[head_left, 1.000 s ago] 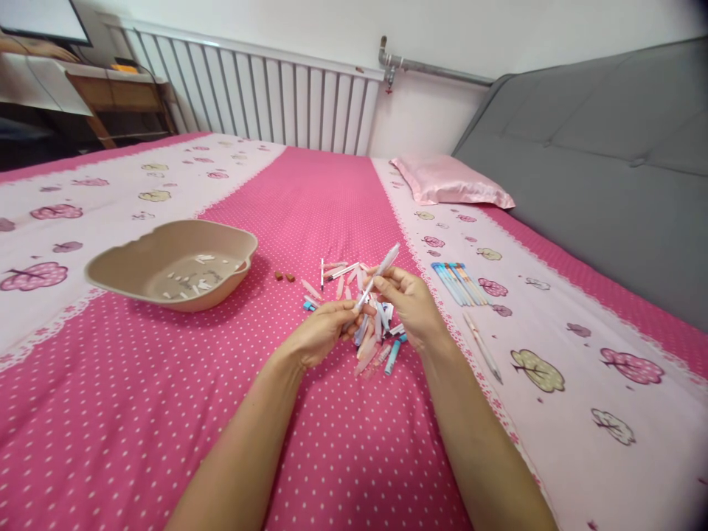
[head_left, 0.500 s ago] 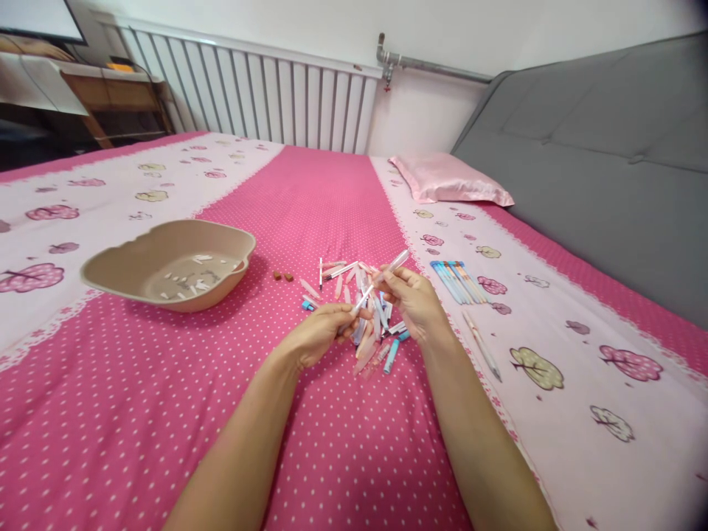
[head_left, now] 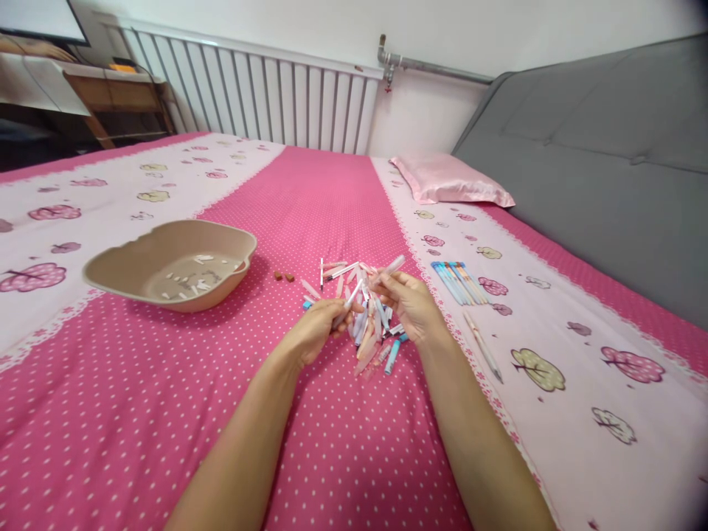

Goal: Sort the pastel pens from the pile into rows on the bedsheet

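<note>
My left hand (head_left: 316,330) is closed on a thin pen part (head_left: 347,302) that points up and to the right. My right hand (head_left: 410,304) pinches a clear pen barrel (head_left: 389,267) by its lower end. The two pieces are apart, above a heap of loose pen parts (head_left: 369,332) on the pink dotted bedspread (head_left: 310,413). A row of blue and pink pens (head_left: 459,282) lies just right of my right hand, and a single pale pen (head_left: 482,345) lies nearer to me.
A tan shallow basin (head_left: 171,264) with several small white bits stands to the left. Two small brown pieces (head_left: 284,276) lie between the basin and the heap. A pink pillow (head_left: 449,181), grey headboard (head_left: 597,162) and white radiator (head_left: 259,88) border the bed.
The two pen pieces, joined in one line a second ago, have come apart. My left hand drew its piece left; my right hand kept the clear barrel, which now tilts flatter.
</note>
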Available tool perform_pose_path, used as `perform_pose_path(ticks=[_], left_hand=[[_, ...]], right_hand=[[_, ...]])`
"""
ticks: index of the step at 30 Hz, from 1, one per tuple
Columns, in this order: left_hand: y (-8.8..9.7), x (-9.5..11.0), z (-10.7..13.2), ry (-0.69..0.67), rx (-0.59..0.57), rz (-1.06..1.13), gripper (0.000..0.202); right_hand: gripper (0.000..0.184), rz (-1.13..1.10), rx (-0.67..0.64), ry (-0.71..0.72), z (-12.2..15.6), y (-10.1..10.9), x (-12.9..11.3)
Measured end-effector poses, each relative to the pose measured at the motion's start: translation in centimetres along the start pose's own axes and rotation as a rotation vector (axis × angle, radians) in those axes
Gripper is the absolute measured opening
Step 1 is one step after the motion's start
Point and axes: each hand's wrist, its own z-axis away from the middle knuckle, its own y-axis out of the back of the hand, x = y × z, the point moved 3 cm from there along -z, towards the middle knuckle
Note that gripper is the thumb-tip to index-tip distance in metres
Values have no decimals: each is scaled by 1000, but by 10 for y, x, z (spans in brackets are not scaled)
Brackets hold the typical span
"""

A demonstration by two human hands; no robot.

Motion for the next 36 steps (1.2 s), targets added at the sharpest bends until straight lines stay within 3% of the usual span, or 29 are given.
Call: perform_pose_path(ticks=[12,17,20,23,26,29,31,33,36], left_hand=[[-2,-3,2,-17,-96,-84,29],[3,0,0,-10,58,-21,22],[7,4,-2,-17,156,36,20],[6,6,-1,-50,173,74,16],[4,6,1,-63,170,70,26],[4,5,2,-62,196,103,36],[7,7,2,-82,241,173,36],[12,10,1,-122,321,253,31],[20,13,1,-176,436,350,27]], right_hand=[[35,26,-29,52,3,-3,-3],[31,49,-1,26,1,0,-1],[33,113,-87,-10,1,-3,2],[34,242,-219,1,6,-11,6],[37,359,-338,48,13,-22,11],[43,405,-343,98,15,-27,15],[37,434,-329,126,11,-25,19],[24,574,-289,224,4,-21,22],[19,1061,-221,438,-3,-17,28]])
